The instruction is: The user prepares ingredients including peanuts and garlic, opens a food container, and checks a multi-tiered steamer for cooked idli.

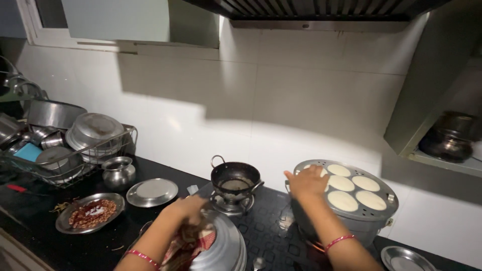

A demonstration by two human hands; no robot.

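Observation:
My right hand (pixel 307 182) rests on the near-left rim of a round steel steamer tray (pixel 377 212) that sits on a pot and holds several white batter-filled moulds (pixel 343 200). Its fingers are spread and grip nothing that I can see. My left hand (pixel 188 208) is closed on a red-and-white cloth (pixel 187 246), which it holds against the top of a domed steel lid (pixel 224 248) at the bottom centre.
A small dark wok (pixel 235 179) stands on the back burner of the black stove. To the left are a steel plate (pixel 152 192), a plate of red peanuts (pixel 91 213), a small steel pot (pixel 118 172) and a dish rack (pixel 65 165) full of vessels. Another steel plate (pixel 404 260) lies at bottom right.

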